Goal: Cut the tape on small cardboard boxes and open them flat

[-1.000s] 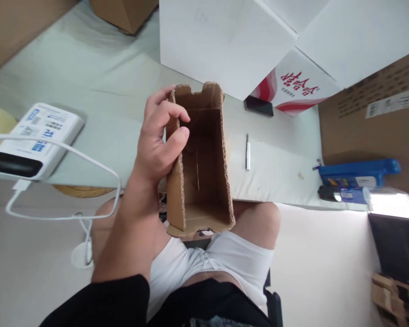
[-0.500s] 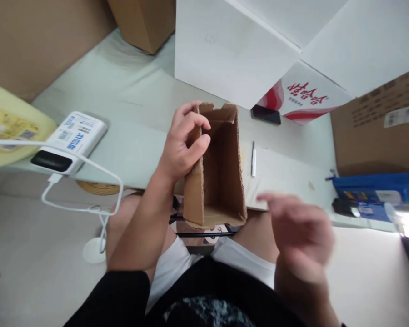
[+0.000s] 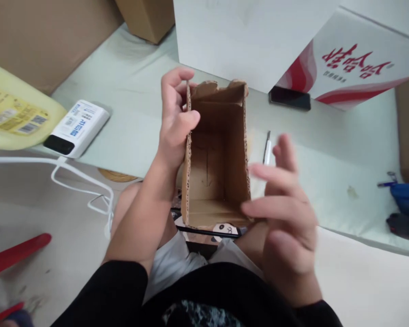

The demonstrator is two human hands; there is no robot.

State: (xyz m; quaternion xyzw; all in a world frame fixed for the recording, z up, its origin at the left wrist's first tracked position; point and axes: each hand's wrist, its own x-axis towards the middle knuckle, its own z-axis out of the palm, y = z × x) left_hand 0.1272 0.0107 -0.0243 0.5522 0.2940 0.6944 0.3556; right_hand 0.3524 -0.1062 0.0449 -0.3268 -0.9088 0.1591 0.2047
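Soft light; blurry right hand (image 3: 288, 211)

Right of and beyond the cardboard box (image 3: 207, 163), a red-and-white carton (image 3: 351, 86) bears large red Chinese characters (image 3: 356, 61) — a smaller grey line (image 3: 334, 76) below. Left of the box, a white power bank (image 3: 80, 125) shows blue print; farther left, a yellow bottle's label (image 3: 13, 111) carries a barcode (image 3: 27, 128) — the finer words blur.

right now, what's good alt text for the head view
The left hand grips one wall of an open cardboard box, its inside facing the camera; the open, blurred right hand is at the opposite side. A white-handled tool and dark phone lie on the table.
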